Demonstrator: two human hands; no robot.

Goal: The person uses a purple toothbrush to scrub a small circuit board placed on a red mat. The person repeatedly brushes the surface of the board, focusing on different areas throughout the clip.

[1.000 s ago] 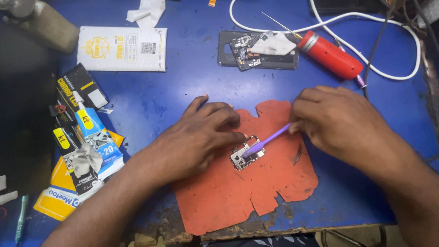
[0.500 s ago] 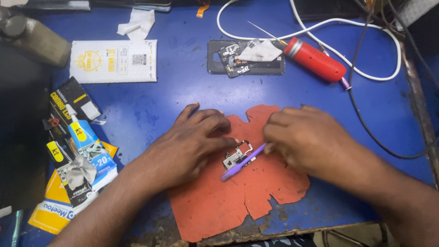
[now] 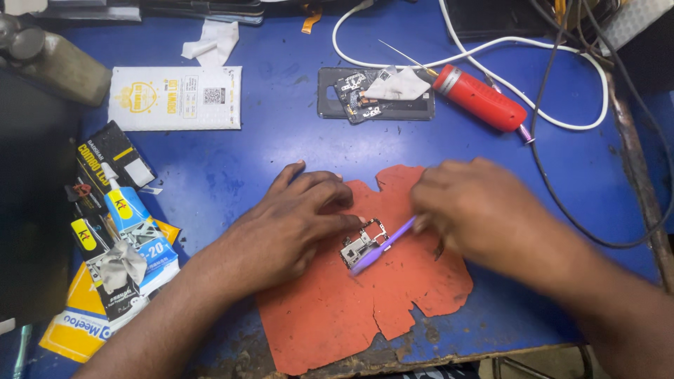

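A small circuit board lies on a torn orange mat at the front of the blue table. My left hand presses down on the board's left side with its fingertips and pins it in place. My right hand, blurred by motion, grips a thin purple tool. The tool's tip lies across the board's lower right edge.
A dark phone body with exposed parts and a white scrap sits behind the mat. Beside it lie a red tool, white cable and black cable. Glue tubes and packets crowd the left; a white packet lies farther back.
My right hand has moved left and down with the purple tool, whose tip now lies over the board. My left hand has stayed on the board.
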